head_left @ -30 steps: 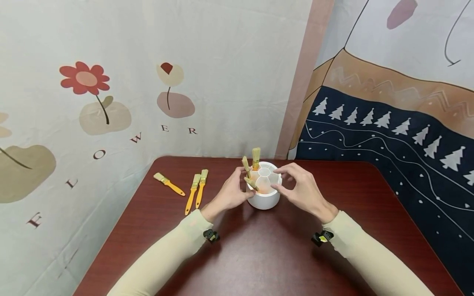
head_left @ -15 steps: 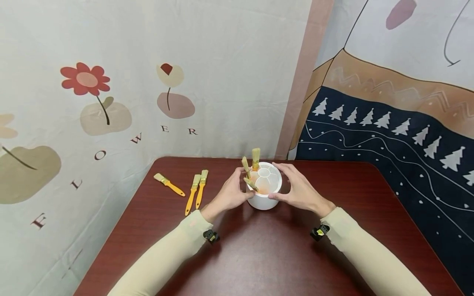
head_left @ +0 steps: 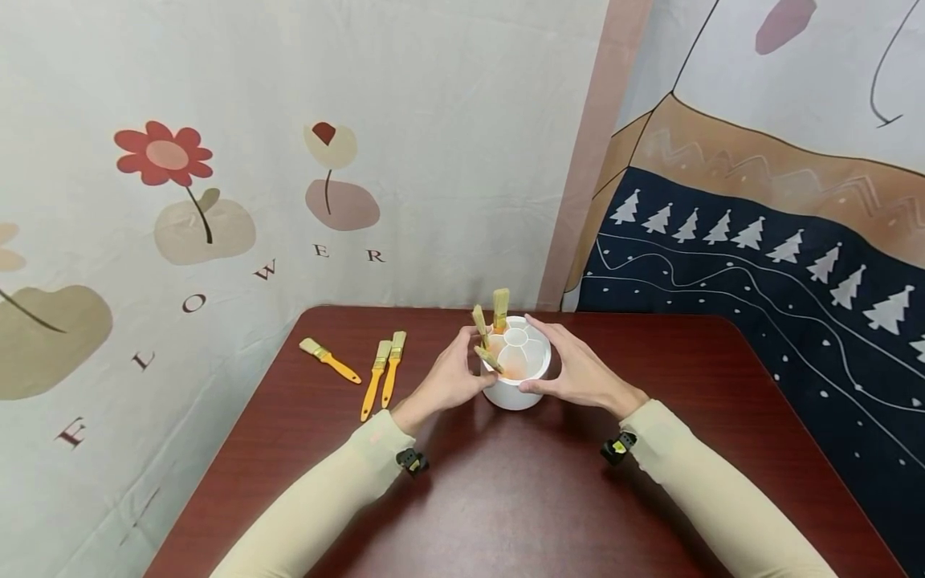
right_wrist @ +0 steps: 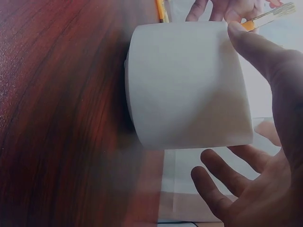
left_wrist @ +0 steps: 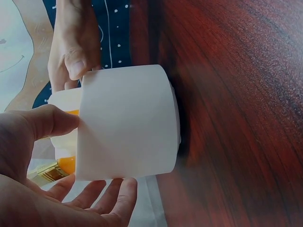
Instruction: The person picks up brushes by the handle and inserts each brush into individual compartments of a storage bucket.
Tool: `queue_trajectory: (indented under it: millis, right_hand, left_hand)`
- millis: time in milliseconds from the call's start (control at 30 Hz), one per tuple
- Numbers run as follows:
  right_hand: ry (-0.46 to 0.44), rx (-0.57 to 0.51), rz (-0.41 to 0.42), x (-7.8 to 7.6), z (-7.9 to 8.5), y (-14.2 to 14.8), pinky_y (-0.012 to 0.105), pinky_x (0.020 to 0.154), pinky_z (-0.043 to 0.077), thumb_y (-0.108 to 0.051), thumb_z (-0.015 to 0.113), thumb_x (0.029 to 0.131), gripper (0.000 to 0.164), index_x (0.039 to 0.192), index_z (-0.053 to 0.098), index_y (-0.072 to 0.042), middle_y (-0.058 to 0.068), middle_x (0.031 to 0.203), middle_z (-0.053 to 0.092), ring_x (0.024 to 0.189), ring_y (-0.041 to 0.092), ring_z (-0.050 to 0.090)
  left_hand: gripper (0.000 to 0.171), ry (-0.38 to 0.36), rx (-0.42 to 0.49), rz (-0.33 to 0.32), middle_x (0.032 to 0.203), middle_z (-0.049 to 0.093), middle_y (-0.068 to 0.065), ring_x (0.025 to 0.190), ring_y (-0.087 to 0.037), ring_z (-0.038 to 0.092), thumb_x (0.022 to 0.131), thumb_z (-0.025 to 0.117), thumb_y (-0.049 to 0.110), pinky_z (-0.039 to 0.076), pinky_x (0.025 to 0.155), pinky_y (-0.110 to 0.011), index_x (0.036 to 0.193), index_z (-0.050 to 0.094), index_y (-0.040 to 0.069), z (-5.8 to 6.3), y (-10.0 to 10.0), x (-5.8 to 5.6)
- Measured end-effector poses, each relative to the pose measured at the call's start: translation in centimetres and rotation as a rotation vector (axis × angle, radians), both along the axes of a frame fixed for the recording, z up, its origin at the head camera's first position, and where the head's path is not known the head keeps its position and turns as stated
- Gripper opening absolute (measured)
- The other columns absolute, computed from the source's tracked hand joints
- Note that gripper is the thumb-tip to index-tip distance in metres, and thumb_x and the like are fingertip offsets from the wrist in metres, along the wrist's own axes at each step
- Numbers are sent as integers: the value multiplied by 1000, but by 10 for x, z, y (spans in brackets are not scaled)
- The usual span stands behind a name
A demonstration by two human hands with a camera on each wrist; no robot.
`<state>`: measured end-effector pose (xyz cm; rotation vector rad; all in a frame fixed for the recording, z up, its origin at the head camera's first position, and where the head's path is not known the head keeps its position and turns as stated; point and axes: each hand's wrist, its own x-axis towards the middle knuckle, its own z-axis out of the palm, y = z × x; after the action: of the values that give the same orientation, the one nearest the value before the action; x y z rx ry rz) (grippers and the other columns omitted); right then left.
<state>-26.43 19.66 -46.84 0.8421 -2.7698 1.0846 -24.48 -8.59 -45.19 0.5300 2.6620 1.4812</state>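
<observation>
A white round pen holder [head_left: 515,395] with petal-shaped compartments stands on the table between both hands. Three paintbrushes stand bristles up in its left compartments: one upright at the back [head_left: 500,305], one leaning behind the left hand [head_left: 480,323], one tilted at the front [head_left: 490,358]. My left hand [head_left: 451,373] grips the holder's left side, its thumb at the front rim and fingers round the far side. From the right, my right hand [head_left: 588,373] spans the holder, thumb on the near rim and index fingertip at the back rim; its lower fingers spread beside the wall [right_wrist: 189,90].
Three yellow-handled paintbrushes lie on the left of the dark red table [head_left: 491,514]: one apart [head_left: 330,360], two side by side [head_left: 376,380] [head_left: 393,369]. Printed cloth [head_left: 433,160] hangs right behind the table's back edge.
My right hand, earlier raised with its fingertips over the holder's right rim, has lowered and opened wider to span that side. The left hand and the brushes look unmoved.
</observation>
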Motion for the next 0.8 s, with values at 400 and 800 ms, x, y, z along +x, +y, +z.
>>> queue_trajectory:
  millis: [400,800]
  right_hand:
    - [1,0,-28,1,-1,-1,65,126,55,-54,102,88,118,182,39,-20,13,173,57,153,34,61]
    - [26,12,-99,10,-2,-10,61,116,63,-54,101,88,120,181,37,-13,18,167,58,145,36,65]
  left_hand:
    - [82,0,26,-12,166,65,-25,150,-44,69,95,90,3,65,112,-60,165,49,3,1,2,-1]
    - [89,29,-30,29,157,68,-24,112,-40,77,94,92,14,66,95,-47,169,47,4,-3,0,1]
